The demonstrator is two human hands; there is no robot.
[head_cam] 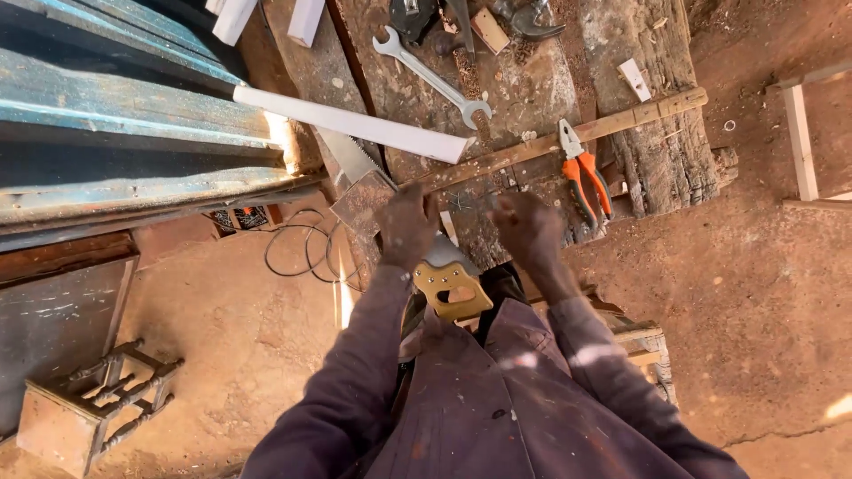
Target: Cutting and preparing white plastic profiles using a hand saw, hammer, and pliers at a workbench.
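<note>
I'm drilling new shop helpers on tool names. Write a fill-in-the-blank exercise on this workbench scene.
1. The left hand rests on the blade of a hand ____ with a yellow-brown handle.
2. The pliers right of the right hand have ____ grips.
3. The silver tool at the bench's far end is a ____.
4. The long board lying over the saw blade is painted ____.

Missing words: saw; orange; wrench; white

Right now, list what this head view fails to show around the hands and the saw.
- Handsaw: mid-blade hidden under left hand.
- Right hand: motion-blurred; whatever it grips is unreadable.
- Tools at the top: cut off by the frame edge.
- Workbench near edge: hidden by the person's body.
</note>
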